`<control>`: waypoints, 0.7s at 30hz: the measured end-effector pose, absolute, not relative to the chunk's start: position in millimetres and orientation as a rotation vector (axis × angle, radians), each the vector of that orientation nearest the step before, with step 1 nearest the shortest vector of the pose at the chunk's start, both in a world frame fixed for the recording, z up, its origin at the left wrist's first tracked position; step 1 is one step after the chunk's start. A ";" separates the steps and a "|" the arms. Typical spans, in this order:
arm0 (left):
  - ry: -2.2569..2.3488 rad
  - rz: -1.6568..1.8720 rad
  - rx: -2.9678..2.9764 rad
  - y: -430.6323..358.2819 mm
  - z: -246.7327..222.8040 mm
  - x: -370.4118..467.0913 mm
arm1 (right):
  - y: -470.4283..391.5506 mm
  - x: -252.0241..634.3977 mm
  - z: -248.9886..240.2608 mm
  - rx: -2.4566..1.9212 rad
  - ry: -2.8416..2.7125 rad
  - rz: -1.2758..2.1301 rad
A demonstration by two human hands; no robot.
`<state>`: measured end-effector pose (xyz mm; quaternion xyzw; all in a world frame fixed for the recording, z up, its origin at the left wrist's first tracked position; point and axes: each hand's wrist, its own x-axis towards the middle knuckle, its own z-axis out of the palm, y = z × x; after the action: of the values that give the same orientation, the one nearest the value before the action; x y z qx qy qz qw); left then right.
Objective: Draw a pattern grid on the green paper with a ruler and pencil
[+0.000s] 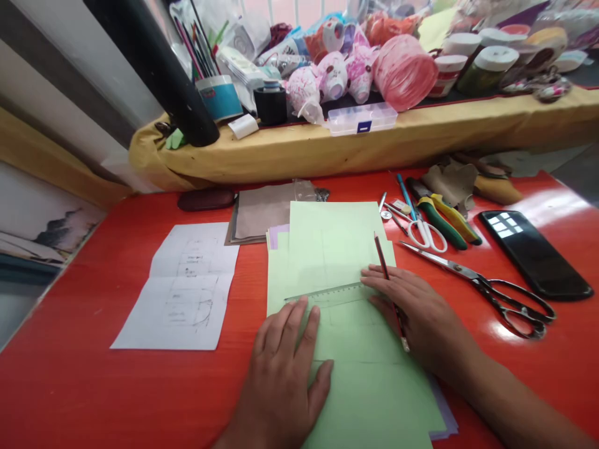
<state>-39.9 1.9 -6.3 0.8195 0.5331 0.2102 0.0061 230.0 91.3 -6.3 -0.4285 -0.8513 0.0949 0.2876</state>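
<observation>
Pale green paper (334, 246) with faint pencil lines lies on the red table (84, 380). Across it slants a clear ruler (327, 290). My left hand (283, 368) lies spread on the paper, its fingertips at the ruler's left part. At the ruler's right end, my right hand (421, 315) holds a dark pencil (382, 257) between its fingers, the tip pointing up and away. A white sheet with a pencil sketch (189, 287) lies to the left of the green paper.
Large scissors (472, 276), a black phone (536, 252), white-handled scissors (427, 236) and green-yellow pliers (442, 215) lie on the right. Brown sheets (264, 211) and a dark case (206, 199) lie at the back. Jars and a blue cup (219, 96) crowd the ledge.
</observation>
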 end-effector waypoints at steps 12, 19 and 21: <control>1.643 0.563 2.538 3.5 -8.4 -43.7 | 93.3 232.2 -6.6 -1.179 -2.273 0.299; 1.637 0.559 2.523 1.7 -7.3 -43.4 | 92.3 231.1 -4.3 -1.202 -2.215 0.389; 1.651 0.584 2.499 1.5 -7.4 -42.3 | 92.5 230.3 -3.9 -1.205 -2.199 0.402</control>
<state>-42.3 1.5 -7.4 0.8180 0.5406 0.1911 0.0450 230.3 92.5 -3.9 -0.4532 -0.8270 0.1514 0.2963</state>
